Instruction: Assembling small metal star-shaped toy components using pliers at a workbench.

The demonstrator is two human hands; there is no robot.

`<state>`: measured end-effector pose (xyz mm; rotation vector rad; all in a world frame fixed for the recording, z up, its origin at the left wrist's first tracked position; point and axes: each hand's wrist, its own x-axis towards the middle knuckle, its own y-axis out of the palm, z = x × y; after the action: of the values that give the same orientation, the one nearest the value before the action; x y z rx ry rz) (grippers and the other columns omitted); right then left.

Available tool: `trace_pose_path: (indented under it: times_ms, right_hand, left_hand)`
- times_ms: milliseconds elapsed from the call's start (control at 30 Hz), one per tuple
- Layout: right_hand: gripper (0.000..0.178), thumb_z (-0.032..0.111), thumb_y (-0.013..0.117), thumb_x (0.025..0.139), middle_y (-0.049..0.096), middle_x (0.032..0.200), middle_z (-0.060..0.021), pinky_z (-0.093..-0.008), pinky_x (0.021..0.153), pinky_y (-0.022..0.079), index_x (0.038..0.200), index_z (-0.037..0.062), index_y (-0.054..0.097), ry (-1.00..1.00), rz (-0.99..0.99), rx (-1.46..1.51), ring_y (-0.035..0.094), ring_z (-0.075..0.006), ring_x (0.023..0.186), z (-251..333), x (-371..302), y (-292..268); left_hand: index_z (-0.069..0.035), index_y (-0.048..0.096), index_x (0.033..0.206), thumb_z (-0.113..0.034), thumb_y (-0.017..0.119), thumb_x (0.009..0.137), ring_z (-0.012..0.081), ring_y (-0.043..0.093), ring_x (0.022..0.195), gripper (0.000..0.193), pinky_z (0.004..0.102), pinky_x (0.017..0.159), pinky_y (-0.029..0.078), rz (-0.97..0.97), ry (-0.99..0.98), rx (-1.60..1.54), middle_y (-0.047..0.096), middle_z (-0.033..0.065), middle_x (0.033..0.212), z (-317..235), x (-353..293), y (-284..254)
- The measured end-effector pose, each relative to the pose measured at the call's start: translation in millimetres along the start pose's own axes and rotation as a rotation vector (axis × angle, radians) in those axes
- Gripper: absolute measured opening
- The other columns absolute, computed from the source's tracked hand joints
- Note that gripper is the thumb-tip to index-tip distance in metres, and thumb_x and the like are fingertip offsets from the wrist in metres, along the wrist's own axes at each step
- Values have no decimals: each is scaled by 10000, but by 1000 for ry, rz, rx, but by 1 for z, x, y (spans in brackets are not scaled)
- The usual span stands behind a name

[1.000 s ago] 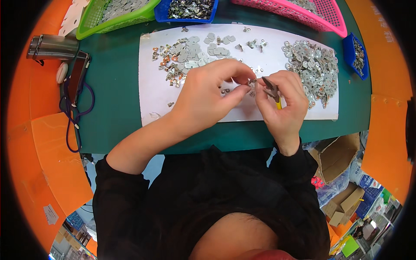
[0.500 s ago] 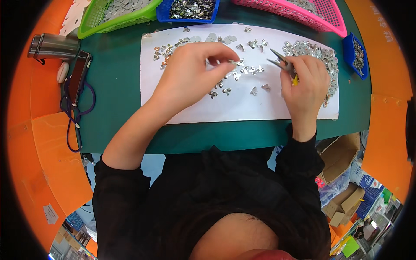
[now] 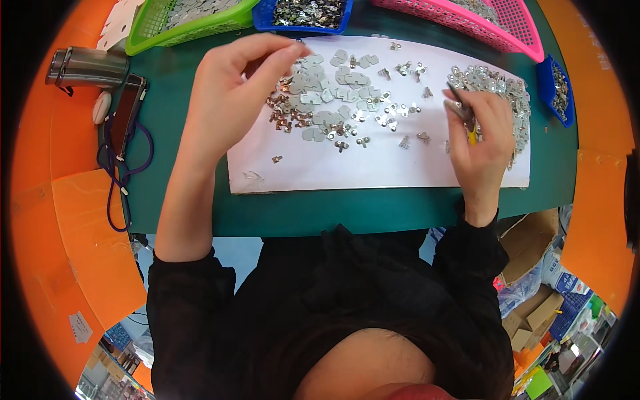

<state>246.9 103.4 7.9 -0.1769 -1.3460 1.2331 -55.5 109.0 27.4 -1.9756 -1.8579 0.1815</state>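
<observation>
My left hand [image 3: 230,93] is raised over the left part of a white sheet [image 3: 380,170], thumb and forefinger pinched together. Whatever sits at its fingertips is too small to make out. Below and beside it lie flat grey metal plates [image 3: 323,119], with coppery metal pieces [image 3: 290,121] at their left. Small silver metal fittings [image 3: 393,113] are scattered in the middle of the sheet. My right hand [image 3: 490,130] is closed around pliers [image 3: 463,110] with dark pointed jaws and a yellow grip, next to a heap of silver metal parts [image 3: 520,100].
Along the far edge stand a green basket [image 3: 193,33], a blue tray [image 3: 303,31] and a pink basket [image 3: 467,30], all holding metal parts. A smaller blue tray [image 3: 563,113] is at the right. Left lie a steel flask [image 3: 90,67], a phone [image 3: 127,110] and a purple cord [image 3: 148,147].
My left hand has moved left and away from the middle fittings, uncovering the grey plates and coppery pieces. My right hand, still gripping the pliers, has shifted slightly right, its jaws turned more upward.
</observation>
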Motion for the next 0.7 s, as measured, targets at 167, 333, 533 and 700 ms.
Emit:
trace_pose_path:
  times_ms: [167,333,533,700]
  right_hand:
    - [273,-47,713,700,609,867,-76,-367,773,442,948,68,710,-121,205,167,581,-254,862,37,-1,12]
    - [278,-55,682,698,602,867,-81,-375,801,441,942,75,711,-109,158,169,571,-289,900,45,5,21]
    - [318,-26,677,653,592,833,-32,-369,750,412,932,122,709,-77,136,172,574,-252,849,43,0,31]
    - [307,-22,682,664,594,830,-31,-371,748,412,932,125,712,-77,125,180,576,-252,852,47,1,34]
  left_hand:
    - [-22,742,955,-112,703,863,206,645,802,134,313,717,502,25,12,289,706,95,844,11,-30,-4]
    - [-27,726,888,-86,717,825,239,632,832,87,340,741,496,-85,42,458,698,88,840,9,-29,-26]
    - [-59,716,906,-129,784,769,270,596,855,168,365,757,486,17,100,411,671,57,849,19,-30,-4]
    - [-63,706,869,-141,793,764,280,566,903,157,400,784,464,71,178,510,656,50,880,27,-17,12]
